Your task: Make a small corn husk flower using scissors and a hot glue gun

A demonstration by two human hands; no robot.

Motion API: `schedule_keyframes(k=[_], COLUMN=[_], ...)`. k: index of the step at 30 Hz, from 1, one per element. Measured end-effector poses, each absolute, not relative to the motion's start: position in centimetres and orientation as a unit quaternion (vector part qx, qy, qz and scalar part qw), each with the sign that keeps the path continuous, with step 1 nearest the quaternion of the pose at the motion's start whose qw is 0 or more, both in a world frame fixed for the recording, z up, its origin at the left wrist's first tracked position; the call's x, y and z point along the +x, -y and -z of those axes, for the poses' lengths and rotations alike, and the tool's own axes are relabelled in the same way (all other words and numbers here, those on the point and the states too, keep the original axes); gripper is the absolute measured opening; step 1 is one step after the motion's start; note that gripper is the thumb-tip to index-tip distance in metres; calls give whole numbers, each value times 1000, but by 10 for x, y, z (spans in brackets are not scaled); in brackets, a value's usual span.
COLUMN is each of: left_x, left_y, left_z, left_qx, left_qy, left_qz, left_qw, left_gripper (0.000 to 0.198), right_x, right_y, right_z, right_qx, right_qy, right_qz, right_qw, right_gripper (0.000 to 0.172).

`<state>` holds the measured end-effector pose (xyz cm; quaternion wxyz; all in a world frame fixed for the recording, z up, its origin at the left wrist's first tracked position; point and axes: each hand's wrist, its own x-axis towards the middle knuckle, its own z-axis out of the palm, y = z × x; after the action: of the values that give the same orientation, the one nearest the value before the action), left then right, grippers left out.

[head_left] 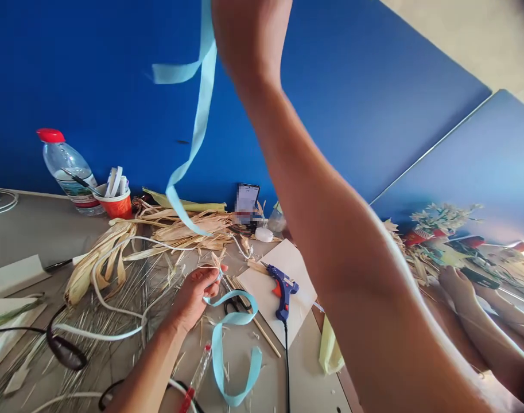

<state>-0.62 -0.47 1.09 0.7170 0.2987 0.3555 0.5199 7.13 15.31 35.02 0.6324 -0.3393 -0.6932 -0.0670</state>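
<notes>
My left hand (199, 293) is closed in a pinch low over the table, on a small piece of dried corn husk (217, 261) and an end of light-blue ribbon. From those fingers the ribbon (217, 344) curls down toward the tabletop. My right hand (253, 34) is raised high in front of the blue panel, its fingers cut off by the top edge. More light-blue ribbon (205, 94) hangs in the air from that hand, with a short end curling left. Black-handled scissors (231, 304) lie beside my left hand, partly behind the ribbon.
A blue glue gun (284, 291) rests on white paper (298, 264), its cord running forward. Dried corn husks (193, 226), a bottle (72, 178), a red cup (117, 205) and a phone (247, 198) stand toward the back. Cables and thin wires cover the left. Another person's arm (481, 327) is at right.
</notes>
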Motion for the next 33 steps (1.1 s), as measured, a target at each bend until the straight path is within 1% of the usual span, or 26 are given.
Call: schedule_keyframes(k=[1, 2, 3, 4, 5, 6, 7, 10, 11, 12, 14, 16, 19, 22, 24, 27, 33], left_x=[-6, -5, -5, -5, -5, -4, -4, -5, -5, -5, -5, -5, -4, -3, -2, -2, -2], left_y=[5, 6, 6, 6, 6, 6, 6, 4, 4, 4, 4, 4, 4, 3, 3, 3, 3], left_z=[-11, -12, -11, -10, -9, -7, -6, -3, -3, -3, -6, -9, -14, -15, -14, -13, -11], left_qx=[301, 304, 309, 314, 319, 322, 323, 320, 319, 317, 313, 307, 305, 304, 301, 294, 303], left_qy=[-356, -357, -356, -355, -353, -351, -349, -346, -346, -347, -348, -348, -342, -349, -356, -362, -379], left_qz=[-520, -518, -515, -512, -509, -507, -507, -510, -511, -514, -517, -520, -520, -512, -508, -502, -479], left_qw=[716, 716, 716, 716, 717, 718, 719, 720, 719, 718, 717, 717, 721, 723, 724, 729, 731], left_gripper=[29, 29, 29, 28, 28, 28, 27, 27, 27, 27, 27, 26, 24, 26, 29, 29, 37], right_x=[71, 72, 73, 76, 79, 82, 86, 100, 106, 112, 124, 134, 142, 140, 136, 129, 125], right_y=[-155, -157, -158, -158, -158, -156, -153, -129, -116, -100, -64, -27, 14, 33, 36, 36, 31], right_z=[-331, -308, -283, -259, -236, -218, -202, -178, -173, -169, -155, -133, -91, -58, -45, -34, -23], right_qx=[-333, -360, -409, -456, -470, -477, -479, -475, -477, -475, -462, -472, -519, -560, -579, -574, -535], right_qy=[709, 735, 775, 801, 814, 813, 811, 805, 795, 776, 749, 686, 599, 557, 542, 534, 470], right_qz=[49, 8, -55, -132, -201, -226, -233, -240, -231, -227, -255, -294, -337, -376, -383, -402, -498], right_qw=[620, 574, 478, 365, 276, 246, 241, 264, 296, 348, 400, 468, 508, 484, 474, 474, 495], right_gripper=[42, 35, 28, 29, 43, 52, 54, 38, 35, 32, 29, 28, 26, 24, 23, 21, 20])
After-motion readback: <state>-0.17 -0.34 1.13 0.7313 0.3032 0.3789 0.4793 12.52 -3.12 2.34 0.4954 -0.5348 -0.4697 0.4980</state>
